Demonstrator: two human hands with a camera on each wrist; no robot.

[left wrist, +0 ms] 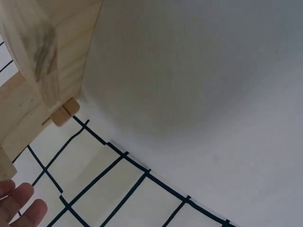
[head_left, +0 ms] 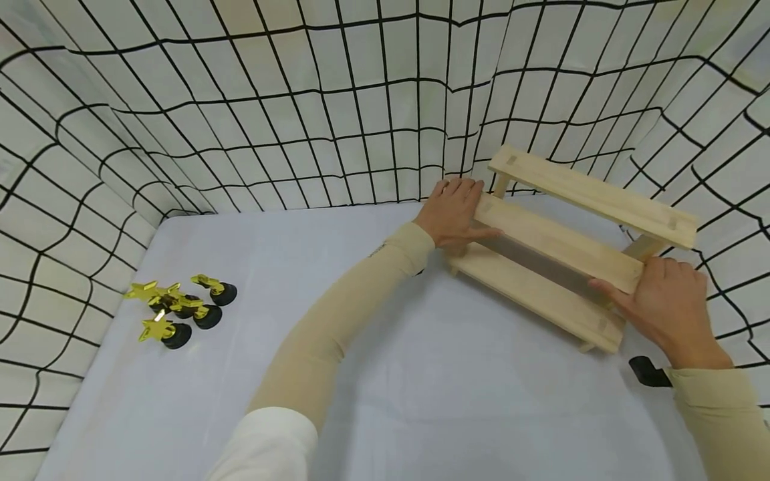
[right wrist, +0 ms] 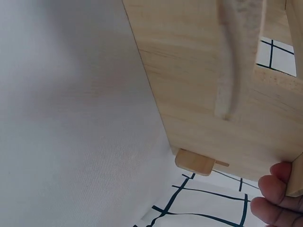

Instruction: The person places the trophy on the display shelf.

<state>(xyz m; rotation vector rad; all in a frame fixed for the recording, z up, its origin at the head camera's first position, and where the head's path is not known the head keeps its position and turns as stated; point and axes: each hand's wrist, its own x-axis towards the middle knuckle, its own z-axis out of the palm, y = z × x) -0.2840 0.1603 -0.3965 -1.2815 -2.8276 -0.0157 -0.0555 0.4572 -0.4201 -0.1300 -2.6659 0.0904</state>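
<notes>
A pale wooden three-tier shelf (head_left: pixel 559 242) stands angled at the right side of the table, its planks rising in steps toward the back. My left hand (head_left: pixel 450 212) grips the left end of the middle plank, thumb along the front edge. At the plank's other end, my right hand (head_left: pixel 675 308) holds on with its thumb over the front. The left wrist view catches curled fingertips (left wrist: pixel 21 203) just below a plank end, near the side panel (left wrist: pixel 71 52). In the right wrist view, fingers (right wrist: pixel 274 195) wrap the plank's end beside the other side panel (right wrist: pixel 189 85).
Several gold star trophies (head_left: pixel 158 329) with black round bases are clustered at the table's left. White cloth covers the table (head_left: pixel 421 401). Walls of white fabric with a black grid (head_left: pixel 361 120) enclose the back and both sides, close behind the shelf.
</notes>
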